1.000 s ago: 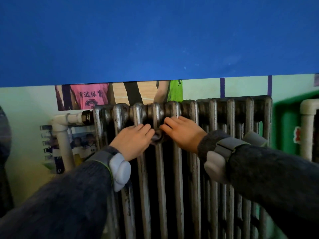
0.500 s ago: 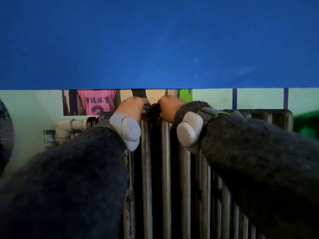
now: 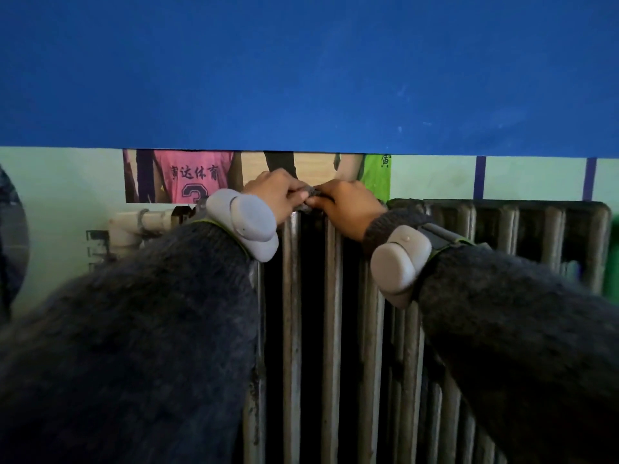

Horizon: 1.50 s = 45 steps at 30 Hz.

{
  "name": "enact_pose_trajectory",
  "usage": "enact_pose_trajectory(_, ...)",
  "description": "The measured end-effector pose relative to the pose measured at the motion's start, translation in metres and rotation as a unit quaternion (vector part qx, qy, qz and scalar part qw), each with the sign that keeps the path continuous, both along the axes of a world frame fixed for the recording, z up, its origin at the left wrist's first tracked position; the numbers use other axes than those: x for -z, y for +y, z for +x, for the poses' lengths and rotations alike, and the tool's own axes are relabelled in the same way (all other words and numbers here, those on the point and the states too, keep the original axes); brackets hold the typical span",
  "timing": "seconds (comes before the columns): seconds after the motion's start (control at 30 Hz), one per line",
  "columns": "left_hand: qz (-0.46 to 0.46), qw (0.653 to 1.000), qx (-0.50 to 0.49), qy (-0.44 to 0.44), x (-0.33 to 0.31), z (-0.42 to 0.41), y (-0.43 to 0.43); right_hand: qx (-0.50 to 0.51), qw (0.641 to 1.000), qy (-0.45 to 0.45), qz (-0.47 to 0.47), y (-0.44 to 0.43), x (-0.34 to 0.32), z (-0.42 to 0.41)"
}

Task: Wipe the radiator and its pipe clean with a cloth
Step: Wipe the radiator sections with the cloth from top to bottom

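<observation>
- Grey cloth (image 3: 310,198) shows only as a small dark bunch just above the middle of the frame. It sits on the top of the radiator and is caught between the two hands.
- On its left end the left hand (image 3: 273,192) has its fingers curled down round the fabric, knuckles up.
- On its right end the right hand (image 3: 348,205) grips in the same way, and the fingertips of the two hands nearly meet over the cloth.
- Below them the radiator (image 3: 331,296) stands as a row of dark, worn metal columns that run upright to the bottom edge. Its top rail stretches off toward the right of the frame.
- A white pipe (image 3: 150,220) joins the radiator's upper left corner at centre left, apart from both hands. It is partly hidden behind the left sleeve (image 3: 134,329).
- A pale grey band with a rounded pod is strapped on each wrist: the left wrist device (image 3: 244,226) and the right wrist device (image 3: 398,262).
- The left sleeve fills the lower left of the frame and the right sleeve (image 3: 519,329) fills the lower right. Both are dark and fuzzy.
- Behind the radiator is a pale green wall (image 3: 60,182) with a poster (image 3: 194,177) showing a pink jersey with printed characters.
- Across the whole upper half runs a wide blue band (image 3: 301,61).
</observation>
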<state>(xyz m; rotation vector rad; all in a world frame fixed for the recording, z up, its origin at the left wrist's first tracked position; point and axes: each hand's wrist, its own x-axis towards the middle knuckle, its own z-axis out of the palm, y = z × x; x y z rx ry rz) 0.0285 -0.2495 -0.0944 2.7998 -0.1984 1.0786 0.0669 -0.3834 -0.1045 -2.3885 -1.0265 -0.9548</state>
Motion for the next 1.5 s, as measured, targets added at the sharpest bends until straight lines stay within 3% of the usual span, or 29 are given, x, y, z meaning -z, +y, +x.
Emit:
enact_pose_trajectory(0.13,-0.015,0.994,-0.012,-0.109,0.019,-0.003,-0.008,0.050,0.998,-0.037,0.027,0.002,0.008,-0.006)
enact_pose_trajectory(0.23,-0.004,0.966,0.004,-0.259,0.043,-0.001,-0.012,0.087,0.990,-0.107,0.014,0.000,0.017,-0.008)
enact_pose_trajectory(0.3,-0.002,0.950,0.025,-0.312,0.050,0.002,-0.009,0.079,0.987,-0.142,0.014,0.000,0.021,-0.006)
enact_pose_trajectory(0.5,-0.021,0.951,0.038,-0.306,0.055,0.002,-0.006,0.038,0.978,-0.194,0.068,0.002,0.033,0.003)
enact_pose_trajectory(0.63,-0.040,0.937,0.058,-0.342,0.065,-0.001,-0.010,-0.006,0.948,-0.283,0.145,0.007,0.045,0.006)
enact_pose_trajectory(0.87,-0.010,0.938,0.078,-0.337,0.080,-0.003,-0.005,-0.030,0.944,-0.314,0.093,0.003,0.060,0.006)
enact_pose_trajectory(1.13,0.088,0.945,0.072,-0.307,0.147,-0.007,0.002,-0.068,0.947,-0.315,-0.001,-0.013,0.126,0.010)
enact_pose_trajectory(1.27,0.118,0.951,0.072,-0.278,0.140,-0.011,0.004,-0.056,0.946,-0.318,-0.010,-0.014,0.124,0.010)
enact_pose_trajectory(1.4,0.207,0.943,0.054,-0.256,0.131,-0.015,0.010,-0.075,0.940,-0.328,-0.053,-0.019,0.114,0.011)
enact_pose_trajectory(1.5,0.196,0.936,0.053,-0.289,0.120,-0.019,0.005,-0.081,0.928,-0.364,-0.008,-0.027,0.097,0.007)
